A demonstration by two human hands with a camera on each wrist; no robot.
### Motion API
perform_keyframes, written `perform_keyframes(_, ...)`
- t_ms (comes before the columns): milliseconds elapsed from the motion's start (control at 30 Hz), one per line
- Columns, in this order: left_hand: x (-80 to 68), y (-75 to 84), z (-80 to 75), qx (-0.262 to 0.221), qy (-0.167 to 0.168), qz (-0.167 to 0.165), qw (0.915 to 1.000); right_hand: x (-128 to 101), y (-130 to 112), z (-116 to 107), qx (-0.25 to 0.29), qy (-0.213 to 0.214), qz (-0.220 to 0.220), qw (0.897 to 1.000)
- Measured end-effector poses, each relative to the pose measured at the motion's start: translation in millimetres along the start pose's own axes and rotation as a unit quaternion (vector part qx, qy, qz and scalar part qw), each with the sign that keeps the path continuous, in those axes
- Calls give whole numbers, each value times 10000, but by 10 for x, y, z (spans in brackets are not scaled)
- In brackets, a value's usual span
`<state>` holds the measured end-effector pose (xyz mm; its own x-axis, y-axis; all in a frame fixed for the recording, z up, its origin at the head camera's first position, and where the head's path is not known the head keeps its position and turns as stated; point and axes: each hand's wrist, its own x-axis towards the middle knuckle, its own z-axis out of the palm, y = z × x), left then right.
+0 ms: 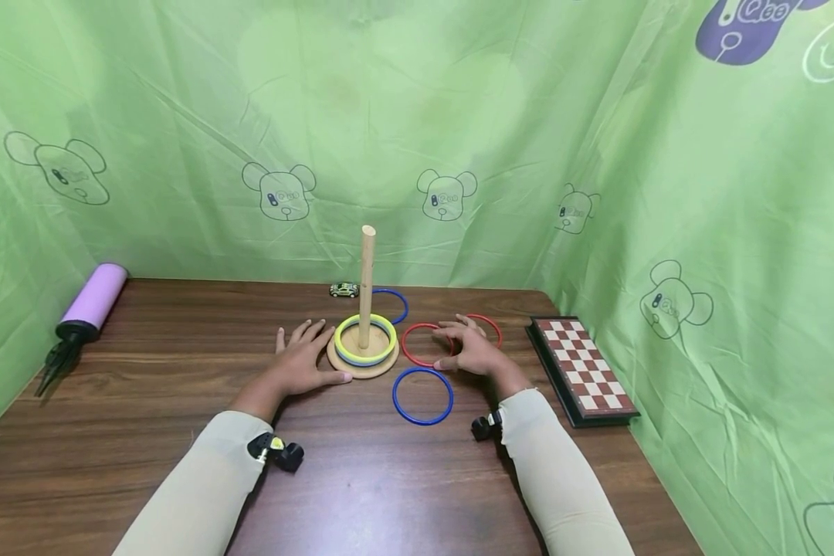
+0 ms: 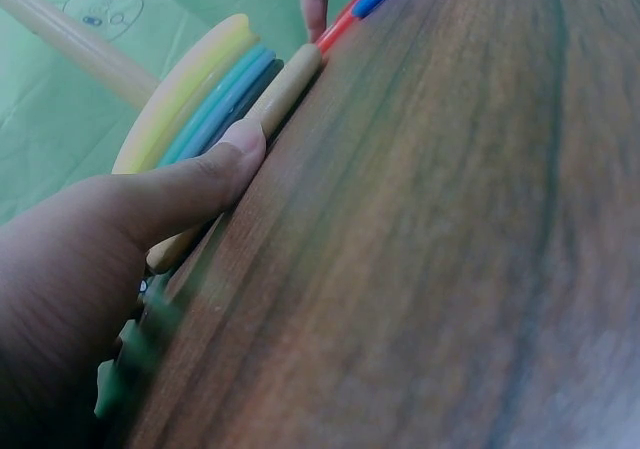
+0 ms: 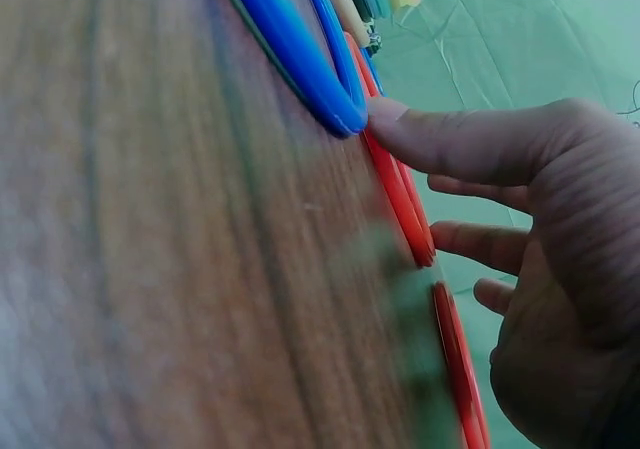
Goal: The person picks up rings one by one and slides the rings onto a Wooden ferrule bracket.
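Left hand (image 1: 304,363): mine, lying flat on the bench (image 1: 146,432), fingers straight and spread, grip wide and holding nothing. The thumb tip touches the edge of the wooden base (image 1: 382,368), as the left wrist view shows plainly (image 2: 285,89).

Right hand (image 1: 469,349): mine, palm down over the near red ring (image 1: 410,353), fingers loosely bent, grip wide with nothing gripped. In the right wrist view the thumb tip sits against the rim of this red ring (image 3: 400,199), just where the blue ring (image 3: 290,44) meets it.

Wooden base with upright peg (image 1: 366,286): stands mid-bench between my two hands. Rings stacked on it round the peg, a yellow ring (image 1: 349,324) uppermost, with teal and blue ones under it in the left wrist view.

Blue ring (image 1: 422,395): flat on the bench, in front of the base and near my right hand, touching the near red ring.

Second red ring (image 1: 492,327): flat, beyond my right hand, partly hidden by it.

Far blue ring (image 1: 398,303): flat behind the base.

Toy car (image 1: 344,289): small, behind the peg, beside the far blue ring.

Chessboard (image 1: 580,369): closed, at the right edge of the bench.

Purple pump (image 1: 86,309): lying at the far left of the bench.

Green cloth (image 1: 528,139): printed with bears, hung round the bench on three sides.
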<state>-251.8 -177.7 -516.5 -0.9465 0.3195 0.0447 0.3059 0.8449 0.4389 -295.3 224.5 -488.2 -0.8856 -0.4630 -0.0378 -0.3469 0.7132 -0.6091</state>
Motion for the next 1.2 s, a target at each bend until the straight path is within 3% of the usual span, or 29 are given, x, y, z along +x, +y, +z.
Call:
perform_keyframes(633,15,-23,18,68,7,-8,10000,-1,-14,44,-415,84,217,9989)
perform_keyframes(833,17,-29,29,68,19,4,10000,1,1,53,-445,297,14,9986)
perform_keyframes(1200,20,-26,29,38,20,-3,10000,-2,16,55,-21,883,-350,9955)
